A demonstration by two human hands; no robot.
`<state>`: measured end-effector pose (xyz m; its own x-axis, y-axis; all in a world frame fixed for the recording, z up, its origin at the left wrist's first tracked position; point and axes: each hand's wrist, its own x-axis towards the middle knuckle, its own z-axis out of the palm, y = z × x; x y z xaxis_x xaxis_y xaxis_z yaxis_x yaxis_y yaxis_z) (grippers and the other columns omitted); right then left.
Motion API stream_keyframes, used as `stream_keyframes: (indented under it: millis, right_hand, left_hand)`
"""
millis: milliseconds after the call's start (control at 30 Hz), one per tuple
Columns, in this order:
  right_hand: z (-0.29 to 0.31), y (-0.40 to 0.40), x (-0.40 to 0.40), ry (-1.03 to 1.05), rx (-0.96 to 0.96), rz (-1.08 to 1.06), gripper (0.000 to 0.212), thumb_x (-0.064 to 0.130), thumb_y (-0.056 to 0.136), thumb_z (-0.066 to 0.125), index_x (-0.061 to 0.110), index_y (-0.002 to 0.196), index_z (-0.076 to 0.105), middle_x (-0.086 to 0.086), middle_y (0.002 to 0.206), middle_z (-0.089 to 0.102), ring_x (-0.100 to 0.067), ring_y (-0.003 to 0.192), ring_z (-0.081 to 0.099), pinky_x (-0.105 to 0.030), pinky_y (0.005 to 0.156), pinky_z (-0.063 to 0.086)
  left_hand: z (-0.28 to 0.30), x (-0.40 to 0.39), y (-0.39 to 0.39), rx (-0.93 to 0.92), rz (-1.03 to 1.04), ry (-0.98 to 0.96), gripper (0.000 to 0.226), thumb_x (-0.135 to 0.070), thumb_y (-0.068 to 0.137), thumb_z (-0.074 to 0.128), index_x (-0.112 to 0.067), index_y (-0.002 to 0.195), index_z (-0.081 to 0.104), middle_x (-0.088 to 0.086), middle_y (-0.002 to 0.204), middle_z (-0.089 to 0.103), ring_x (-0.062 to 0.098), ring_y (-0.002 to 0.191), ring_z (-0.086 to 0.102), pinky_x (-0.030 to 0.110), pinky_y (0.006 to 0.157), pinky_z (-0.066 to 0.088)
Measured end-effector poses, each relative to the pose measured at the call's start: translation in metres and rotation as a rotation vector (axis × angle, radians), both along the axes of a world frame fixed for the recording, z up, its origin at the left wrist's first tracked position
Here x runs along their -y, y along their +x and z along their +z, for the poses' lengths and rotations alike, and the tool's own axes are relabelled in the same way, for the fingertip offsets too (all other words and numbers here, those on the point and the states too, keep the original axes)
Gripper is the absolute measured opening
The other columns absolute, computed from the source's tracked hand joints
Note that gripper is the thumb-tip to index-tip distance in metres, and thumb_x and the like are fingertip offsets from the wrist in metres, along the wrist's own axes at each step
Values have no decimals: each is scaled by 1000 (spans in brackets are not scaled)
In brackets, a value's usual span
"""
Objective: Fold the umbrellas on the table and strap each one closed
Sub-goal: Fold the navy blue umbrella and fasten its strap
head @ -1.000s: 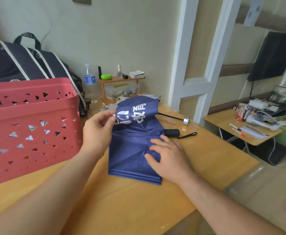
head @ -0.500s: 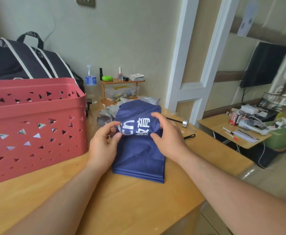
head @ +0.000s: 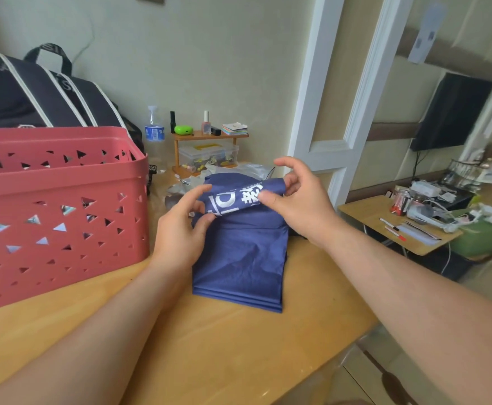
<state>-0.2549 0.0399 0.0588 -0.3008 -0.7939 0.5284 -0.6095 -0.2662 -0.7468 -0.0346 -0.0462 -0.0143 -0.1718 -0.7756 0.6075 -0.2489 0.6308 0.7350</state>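
The dark blue cloth umbrella with white letters (head: 239, 258) lay flat on the light wooden table (head: 209, 346), in the middle, with its near edge folded in neat layers. Its far end was rolled up off the table. The left hand (head: 180, 232) pinched the left end of that roll between thumb and fingers. The right hand (head: 300, 203) pinched the right end with its thumb and a lower finger, while its other fingers curled loosely above the cloth.

The red plastic basket with triangle holes (head: 55, 211) stood just beside the left hand, so there was little room on that side. The table's right edge ran close to the right arm. The near part of the table was bare wood, with lots of room. Behind the umbrella lay some crinkly clear plastic (head: 239, 171) and a small wooden shelf (head: 209, 135) by the wall.

Half a second before, both hands were lower and the printed flap lay more open. Now the flap was rolled tighter and held higher. The black handle strap seen before was hidden behind the right hand.
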Motion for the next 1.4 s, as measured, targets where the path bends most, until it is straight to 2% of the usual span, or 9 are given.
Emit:
stream_keyframes:
  millis: [100, 200, 367, 600, 733, 867, 1000, 1167, 1400]
  right_hand:
    - [-6, 0, -2, 49, -237, -10, 74, 16, 81, 84, 55, 135, 52, 15, 115, 43, -6, 105, 47, -27, 99, 47]
    - [-9, 0, 2, 20, -294, -59, 67, 13, 87, 79, 48, 138, 55, 16, 121, 44, -18, 117, 45, -31, 105, 43]
    - [-10, -1, 9, -90, -336, -132, 43, 5, 85, 79, 33, 116, 72, 8, 102, 59, -22, 105, 53, -31, 94, 46]
    - [-10, -10, 0, -88, -433, -115, 29, 2, 88, 76, 27, 103, 77, 14, 91, 68, -14, 96, 49, -7, 84, 34]
    - [-21, -15, -6, -41, -537, -136, 34, -4, 89, 68, 26, 103, 77, 10, 97, 68, -16, 98, 47, -31, 89, 44]
    - [-35, -8, -16, 100, -751, -112, 60, 13, 85, 69, 38, 138, 54, 12, 119, 50, -18, 115, 40, -40, 97, 39]
    - [-44, 0, -10, -14, -615, -175, 48, 16, 87, 74, 29, 131, 62, 7, 114, 56, -21, 110, 48, -43, 92, 48]
    - [-29, -6, -2, -142, -547, -169, 28, 0, 86, 70, 23, 101, 77, 11, 96, 70, -17, 94, 49, -45, 86, 50]
    - [-21, -7, -13, -28, -534, -94, 37, 8, 91, 68, 26, 123, 69, 12, 115, 60, -12, 109, 48, -26, 98, 40]
  left_hand:
    - [3, 1, -2, -103, 8, 53, 45, -12, 98, 68, -45, 129, 64, -11, 96, 67, -3, 87, 61, 13, 86, 45]
    - [4, 2, -1, -134, -5, 76, 40, -12, 103, 61, -47, 122, 65, -13, 100, 70, -2, 89, 63, 22, 90, 47]
    - [1, 7, 0, -179, -18, 113, 37, -14, 107, 53, -47, 116, 67, -7, 106, 74, 18, 91, 66, 40, 90, 52]
    - [2, 2, 2, -37, -5, 70, 52, -11, 88, 81, -48, 120, 66, -8, 99, 72, 8, 92, 68, 25, 93, 52]
    - [3, -3, 3, 2, 40, -16, 38, -10, 91, 77, -40, 115, 73, -15, 91, 69, -4, 86, 63, 6, 83, 42]
    - [3, -8, 1, 58, 51, -75, 28, -8, 94, 74, -28, 113, 77, -16, 98, 74, -1, 91, 66, 12, 91, 47]
    - [3, -11, 1, 103, 66, -126, 32, -7, 96, 70, -28, 119, 76, -15, 104, 73, 20, 102, 69, 38, 97, 53]
    - [3, -8, 4, 159, 75, -200, 41, -8, 90, 76, -28, 126, 71, -6, 105, 71, 21, 97, 63, 30, 92, 47]
    - [4, -7, 3, 62, 18, -116, 36, -13, 92, 75, -38, 118, 70, -18, 89, 63, 17, 93, 64, 36, 91, 52]
